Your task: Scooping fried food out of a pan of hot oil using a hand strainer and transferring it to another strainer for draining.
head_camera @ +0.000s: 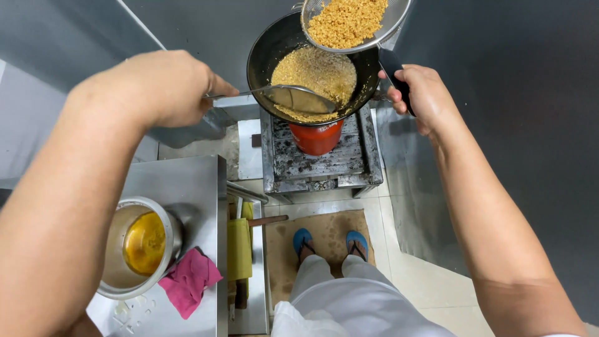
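Head view: the left hand (159, 87) is closed round the handle of a metal ladle (299, 98), whose bowl dips into golden crumbs frying in a black wok (265, 53). The right hand (419, 93) grips a dark handle, probably the wok's, though the angle makes this unsure. A mesh strainer (399, 19) full of fried crumbs sits on the wok's far rim. To work well, the person should keep the wok steady and lift each ladleful level, letting oil drip before tipping into the strainer. A steel bowl (112, 287) of oil and a pink cloth (190, 281) lie on the left counter (187, 181).
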